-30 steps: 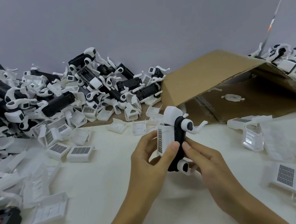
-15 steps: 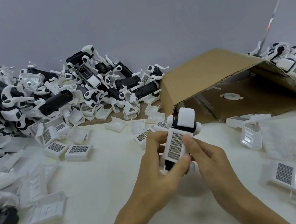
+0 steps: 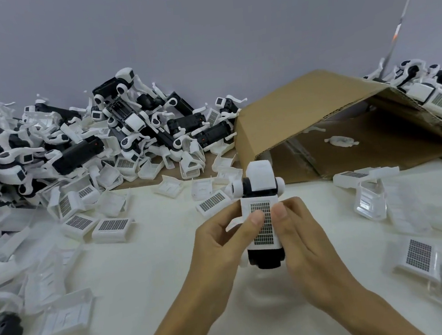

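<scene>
- A second ago the black-and-white unit (image 3: 260, 179) was side-on, with one curved leg sticking out to the right. Now it has been turned so its grid cover (image 3: 265, 235) faces up at the person.
- It is held just above the tabletop (image 3: 143, 271), in front of the open cardboard box (image 3: 303, 104).
- The left hand (image 3: 222, 238) grips the unit's left edge and the right hand (image 3: 304, 240) grips its right edge. Both thumbs have come round onto the grid cover, side by side.
- To me that looks like the cover being pressed home onto the body, so the fitting step seems close to done.
- I cannot see whether the cover has clicked in; the thumbs and the cover's edges hide any seam.
- The fingers behind the unit are out of sight, and so is its underside.
- The heap of units (image 3: 134, 127) runs off the left edge of the view. The loose covers (image 3: 113, 226) near it blur together.
- A small white piece (image 3: 341, 140) lies in the box's shadow, too dim to identify.
</scene>
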`<state>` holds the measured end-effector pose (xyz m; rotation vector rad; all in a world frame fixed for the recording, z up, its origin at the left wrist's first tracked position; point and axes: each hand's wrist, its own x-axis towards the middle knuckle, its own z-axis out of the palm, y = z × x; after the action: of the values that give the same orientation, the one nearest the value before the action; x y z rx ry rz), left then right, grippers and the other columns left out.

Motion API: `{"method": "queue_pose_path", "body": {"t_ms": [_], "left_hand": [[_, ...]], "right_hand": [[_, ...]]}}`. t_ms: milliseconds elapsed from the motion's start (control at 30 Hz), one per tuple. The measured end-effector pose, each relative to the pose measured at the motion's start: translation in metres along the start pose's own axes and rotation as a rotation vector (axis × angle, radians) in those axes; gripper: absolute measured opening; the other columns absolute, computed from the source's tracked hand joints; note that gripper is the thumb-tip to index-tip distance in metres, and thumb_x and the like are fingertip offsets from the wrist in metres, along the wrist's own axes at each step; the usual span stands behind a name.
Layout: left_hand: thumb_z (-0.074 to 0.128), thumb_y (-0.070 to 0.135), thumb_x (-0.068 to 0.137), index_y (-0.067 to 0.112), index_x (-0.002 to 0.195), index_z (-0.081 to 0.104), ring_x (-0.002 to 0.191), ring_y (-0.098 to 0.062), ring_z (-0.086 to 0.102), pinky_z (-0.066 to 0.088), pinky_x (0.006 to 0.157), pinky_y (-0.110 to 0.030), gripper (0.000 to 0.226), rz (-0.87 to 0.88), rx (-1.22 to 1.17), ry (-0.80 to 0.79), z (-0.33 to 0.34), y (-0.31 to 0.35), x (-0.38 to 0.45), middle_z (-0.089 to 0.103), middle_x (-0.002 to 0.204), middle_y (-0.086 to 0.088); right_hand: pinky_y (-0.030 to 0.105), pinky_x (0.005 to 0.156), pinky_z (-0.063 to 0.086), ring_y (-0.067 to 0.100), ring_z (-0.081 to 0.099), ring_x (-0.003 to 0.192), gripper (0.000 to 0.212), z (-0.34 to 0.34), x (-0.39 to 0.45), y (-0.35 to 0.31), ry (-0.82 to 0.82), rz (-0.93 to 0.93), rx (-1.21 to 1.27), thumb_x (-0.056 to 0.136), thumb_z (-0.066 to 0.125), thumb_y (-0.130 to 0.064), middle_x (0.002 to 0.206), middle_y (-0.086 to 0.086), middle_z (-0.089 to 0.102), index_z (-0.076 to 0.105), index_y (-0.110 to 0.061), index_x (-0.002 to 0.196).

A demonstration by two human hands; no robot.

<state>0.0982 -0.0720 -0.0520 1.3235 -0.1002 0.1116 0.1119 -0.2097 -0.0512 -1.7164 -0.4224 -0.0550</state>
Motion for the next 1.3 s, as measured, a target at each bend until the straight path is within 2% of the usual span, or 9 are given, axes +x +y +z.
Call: {"method": "queue_pose_path", "body": {"t_ms": [200,267,367,600,767,900,1000,1100,1300], "left_hand": [[0.061,0.023,0.09,0.018,0.118,0.074,0.108,-0.025,0.071,0.058,0.082,-0.031,0.031,0.013,-0.121,-0.004,0.0007,0.0008,0.0017,0.073,0.121,-0.008],[0.062,0.017,0.096,0.017,0.119,0.071,0.109,-0.025,0.071,0.058,0.084,-0.03,0.025,0.016,-0.099,0.001,0.0006,0.0003,0.0018,0.073,0.12,-0.009],[0.062,0.016,0.096,0.02,0.116,0.072,0.109,-0.029,0.071,0.06,0.084,-0.033,0.023,0.023,-0.09,0.034,-0.0007,-0.0007,0.0016,0.074,0.118,-0.008],[0.062,0.022,0.092,0.02,0.118,0.073,0.113,-0.029,0.07,0.057,0.094,-0.047,0.028,0.054,-0.077,0.056,0.0005,0.0012,-0.001,0.074,0.119,-0.008],[0.064,0.021,0.093,0.017,0.116,0.072,0.11,-0.03,0.07,0.059,0.09,-0.039,0.025,0.056,-0.063,0.045,-0.0041,0.0036,-0.0013,0.074,0.117,-0.01],[0.071,0.032,0.085,0.032,0.114,0.072,0.108,-0.023,0.072,0.061,0.082,-0.036,0.029,0.06,0.061,0.06,-0.0006,0.004,-0.0019,0.076,0.113,-0.001],[0.078,0.037,0.079,0.03,0.115,0.075,0.11,-0.021,0.07,0.059,0.09,-0.043,0.037,0.024,0.04,0.103,-0.0039,0.0049,0.0003,0.076,0.113,0.0],[0.084,0.04,0.075,0.027,0.114,0.077,0.111,-0.021,0.07,0.052,0.102,-0.051,0.042,0.013,0.052,0.06,-0.0044,0.008,-0.0006,0.076,0.114,-0.001],[0.077,0.031,0.078,0.031,0.11,0.078,0.113,-0.022,0.07,0.054,0.101,-0.048,0.032,0.052,0.133,0.014,0.0029,0.0041,-0.0034,0.077,0.112,0.0]], "right_hand": [[0.007,0.07,0.05,-0.004,0.065,0.097,0.02,-0.0054,0.0027,-0.0023,0.34,-0.149,-0.126,0.09,0.05,-0.055,0.098,-0.023,0.069,0.062,-0.043,0.101],[0.005,0.074,0.049,-0.006,0.065,0.099,0.011,-0.0026,-0.0001,-0.0056,0.291,-0.195,-0.133,0.094,0.055,-0.052,0.101,-0.035,0.067,0.058,-0.052,0.105],[0.004,0.075,0.048,-0.007,0.066,0.099,0.03,0.0001,-0.0028,-0.009,0.23,-0.213,-0.136,0.083,0.068,-0.058,0.102,-0.037,0.067,0.057,-0.057,0.111],[0.002,0.08,0.047,-0.013,0.064,0.103,0.037,-0.0029,-0.0013,-0.0082,0.131,-0.169,-0.084,0.084,0.063,-0.054,0.102,-0.046,0.064,0.051,-0.081,0.106],[0.019,0.09,0.054,-0.006,0.063,0.112,0.043,-0.0066,0.0032,-0.0004,0.025,-0.113,-0.051,0.088,0.057,-0.056,0.114,-0.037,0.067,0.052,-0.059,0.131],[0.003,0.083,0.046,-0.013,0.057,0.114,0.033,-0.0027,0.0019,-0.0062,-0.092,-0.039,-0.056,0.093,0.052,-0.064,0.118,-0.043,0.058,0.04,-0.081,0.118],[0.003,0.087,0.044,-0.007,0.056,0.121,0.047,-0.0027,-0.0018,-0.0039,-0.107,-0.032,0.088,0.096,0.047,-0.046,0.128,-0.03,0.06,0.043,-0.054,0.142],[0.012,0.081,0.053,0.003,0.066,0.11,0.035,-0.0064,0.001,-0.0051,0.03,-0.029,0.159,0.099,0.054,-0.049,0.113,-0.014,0.072,0.067,-0.031,0.125],[0.015,0.074,0.054,0.009,0.068,0.095,0.035,-0.008,0.003,-0.0066,0.136,-0.039,0.09,0.079,0.056,-0.059,0.09,-0.008,0.07,0.077,-0.033,0.088]]}}
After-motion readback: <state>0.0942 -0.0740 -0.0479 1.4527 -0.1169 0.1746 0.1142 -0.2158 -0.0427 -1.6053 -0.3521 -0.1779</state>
